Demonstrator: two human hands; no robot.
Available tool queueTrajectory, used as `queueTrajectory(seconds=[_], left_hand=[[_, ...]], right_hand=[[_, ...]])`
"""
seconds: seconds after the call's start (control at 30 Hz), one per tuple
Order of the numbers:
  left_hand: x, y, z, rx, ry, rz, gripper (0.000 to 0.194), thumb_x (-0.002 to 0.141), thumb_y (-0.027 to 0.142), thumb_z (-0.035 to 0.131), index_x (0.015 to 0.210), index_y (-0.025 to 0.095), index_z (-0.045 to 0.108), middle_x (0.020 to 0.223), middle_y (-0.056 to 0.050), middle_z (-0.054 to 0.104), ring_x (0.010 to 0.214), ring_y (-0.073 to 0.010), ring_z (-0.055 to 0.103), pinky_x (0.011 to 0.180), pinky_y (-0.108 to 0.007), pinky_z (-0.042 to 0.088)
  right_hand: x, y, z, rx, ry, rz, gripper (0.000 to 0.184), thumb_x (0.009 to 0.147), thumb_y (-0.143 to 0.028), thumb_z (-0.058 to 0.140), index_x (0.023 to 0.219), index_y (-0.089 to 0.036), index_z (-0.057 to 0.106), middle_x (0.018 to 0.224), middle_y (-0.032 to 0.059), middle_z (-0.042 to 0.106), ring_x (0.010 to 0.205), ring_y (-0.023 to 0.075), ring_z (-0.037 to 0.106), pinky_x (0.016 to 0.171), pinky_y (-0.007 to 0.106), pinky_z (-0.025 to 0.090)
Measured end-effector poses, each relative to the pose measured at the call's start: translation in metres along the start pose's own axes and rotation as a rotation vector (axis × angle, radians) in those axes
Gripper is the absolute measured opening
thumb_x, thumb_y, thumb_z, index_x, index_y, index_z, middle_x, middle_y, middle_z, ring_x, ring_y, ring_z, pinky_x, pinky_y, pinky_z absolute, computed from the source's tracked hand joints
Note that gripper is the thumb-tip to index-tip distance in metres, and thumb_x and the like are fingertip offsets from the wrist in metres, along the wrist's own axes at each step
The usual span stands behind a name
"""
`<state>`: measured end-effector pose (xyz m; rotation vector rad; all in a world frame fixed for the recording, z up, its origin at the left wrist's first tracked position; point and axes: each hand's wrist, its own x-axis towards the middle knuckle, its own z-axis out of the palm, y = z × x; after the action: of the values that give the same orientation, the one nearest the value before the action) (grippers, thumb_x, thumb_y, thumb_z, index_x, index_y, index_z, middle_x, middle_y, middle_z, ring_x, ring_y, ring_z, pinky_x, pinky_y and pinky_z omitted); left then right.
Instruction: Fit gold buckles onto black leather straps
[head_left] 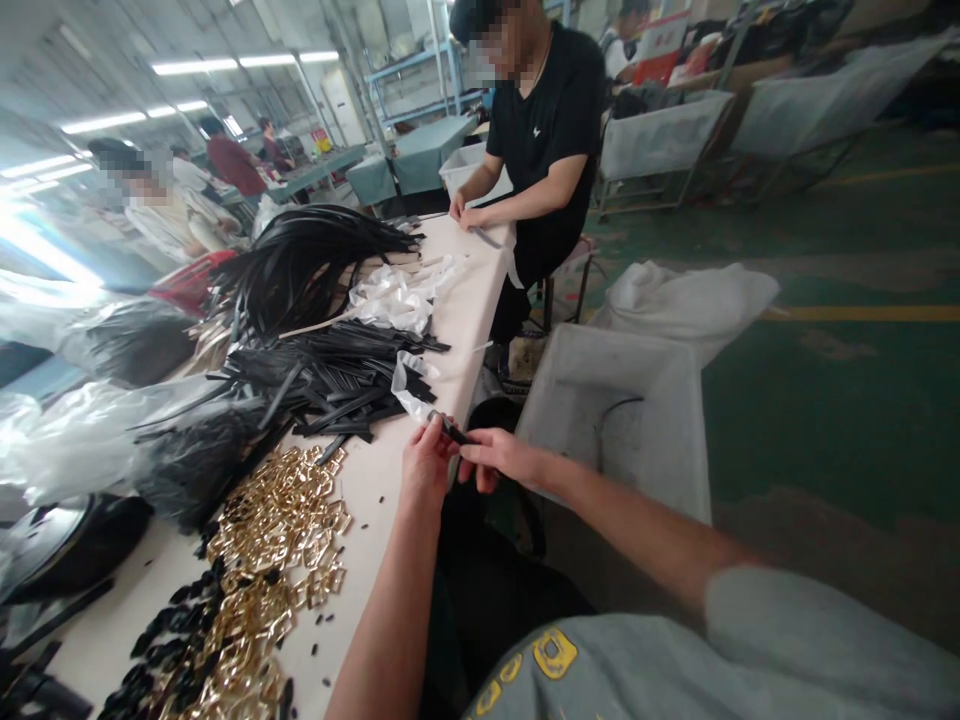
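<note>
My left hand is closed around one end of a short black strap, over the table's edge. My right hand pinches the same strap from the other side, its lower fingers loosely curled. A translucent plastic strip trails from beside my left fingers onto the table. Close by lies a pile of flat black straps. Nearer me, gold-coloured metal buckles are heaped on the white table, with small black pieces scattered around them.
Long black strips and crumpled white plastic cover the table further off. A co-worker sits at the far end, handling a strip. Right of the table stands a white bin with a dark strip inside. Plastic bags line the left side.
</note>
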<state>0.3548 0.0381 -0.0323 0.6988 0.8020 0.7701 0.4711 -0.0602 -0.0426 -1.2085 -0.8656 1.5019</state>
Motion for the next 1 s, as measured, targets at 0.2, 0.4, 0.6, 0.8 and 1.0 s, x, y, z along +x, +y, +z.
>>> queueTrajectory(seconds=[0.2, 0.4, 0.6, 0.8, 1.0], left_hand=[[-0.017, -0.043, 0.018, 0.075, -0.082, -0.160, 0.035, 0.062, 0.032, 0.091, 0.082, 0.015, 0.067, 0.077, -0.003, 0.071, 0.066, -0.0111, 0.066, 0.063, -0.021, 0.050], [-0.062, -0.088, 0.050, 0.220, -0.440, -0.249, 0.044, 0.066, 0.053, 0.084, 0.072, 0.016, 0.062, 0.050, 0.006, 0.045, 0.040, -0.0106, 0.044, 0.047, -0.027, 0.039], [-0.075, -0.109, 0.071, 0.345, -0.407, -0.165, 0.038, 0.061, 0.045, 0.088, 0.070, 0.014, 0.069, 0.063, 0.001, 0.055, 0.056, -0.0077, 0.045, 0.053, -0.021, 0.035], [-0.099, -0.150, 0.074, 0.310, -0.448, -0.382, 0.038, 0.055, 0.039, 0.092, 0.064, 0.013, 0.066, 0.056, 0.003, 0.051, 0.051, -0.0061, 0.043, 0.050, -0.019, 0.034], [-0.079, -0.123, 0.054, 0.206, -0.278, -0.392, 0.032, 0.058, 0.026, 0.092, 0.069, 0.013, 0.065, 0.059, 0.005, 0.053, 0.050, -0.0033, 0.046, 0.047, -0.014, 0.036]], right_hand=[[-0.075, 0.058, -0.014, -0.158, 0.270, 0.034, 0.047, 0.091, -0.062, 0.050, 0.083, -0.016, 0.060, 0.060, 0.0013, 0.066, 0.046, 0.0121, 0.060, 0.048, 0.023, 0.046], [-0.106, 0.048, -0.030, -0.019, 0.346, -0.142, 0.062, 0.080, -0.079, 0.052, 0.083, -0.017, 0.059, 0.063, 0.0028, 0.068, 0.055, 0.0158, 0.064, 0.058, 0.029, 0.053], [-0.209, 0.086, -0.022, -0.256, 0.598, -0.061, 0.043, 0.093, -0.059, 0.050, 0.079, -0.020, 0.061, 0.065, 0.0028, 0.067, 0.059, 0.0161, 0.063, 0.060, 0.029, 0.051], [-0.221, 0.096, -0.021, -0.349, 0.823, -0.011, 0.033, 0.095, -0.045, 0.045, 0.075, -0.021, 0.054, 0.054, -0.0023, 0.058, 0.045, 0.0125, 0.056, 0.048, 0.024, 0.043], [-0.213, 0.080, -0.015, -0.365, 0.669, -0.121, 0.033, 0.095, -0.034, 0.048, 0.125, -0.020, 0.056, 0.069, -0.0033, 0.067, 0.048, 0.0104, 0.060, 0.051, 0.022, 0.047]])
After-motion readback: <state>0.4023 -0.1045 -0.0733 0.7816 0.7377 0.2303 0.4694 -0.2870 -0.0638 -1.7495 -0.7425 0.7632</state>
